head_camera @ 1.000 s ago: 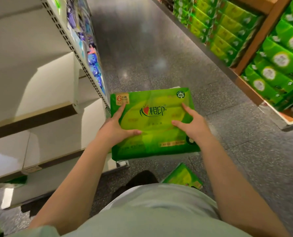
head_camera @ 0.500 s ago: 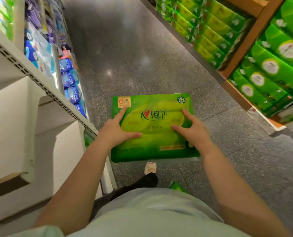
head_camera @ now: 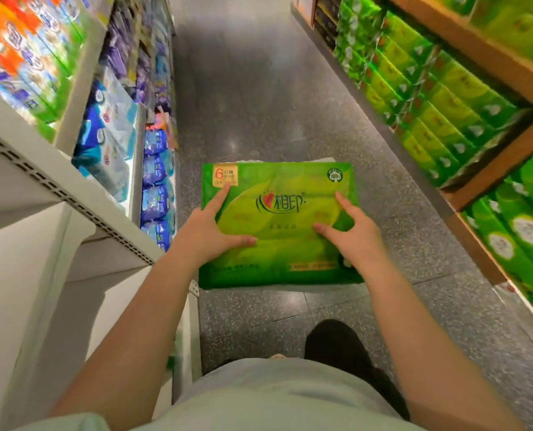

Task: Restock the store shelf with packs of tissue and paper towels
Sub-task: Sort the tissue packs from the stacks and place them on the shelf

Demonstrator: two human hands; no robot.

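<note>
From my remote seat I saw the speckled grey aisle floor running away ahead, taking up most of the view. On the right stood a wooden shelf unit packed tight with rows of green tissue packs. On the left stood a white metal shelf with a perforated front edge; its upper level carried orange and green boxes at the far left corner, with blue and purple packs stacked further along towards the aisle. The bay under that perforated edge showed only white panels.

I held the green tissue pack flat in mid-air over the floor, just beside the front edge of the white shelf and not touching it. Its printed face was turned up, with an orange label at the far left corner and a round mark at the far right corner.

My left hand gripped the pack's left edge, forefinger stretched towards the orange label and thumb laid across the face. My right hand gripped the right edge, thumb and forefinger spread on top. The remaining fingers of both were hidden under the pack.

Below, a pale shirt and one dark trouser leg filled the near edge.
</note>
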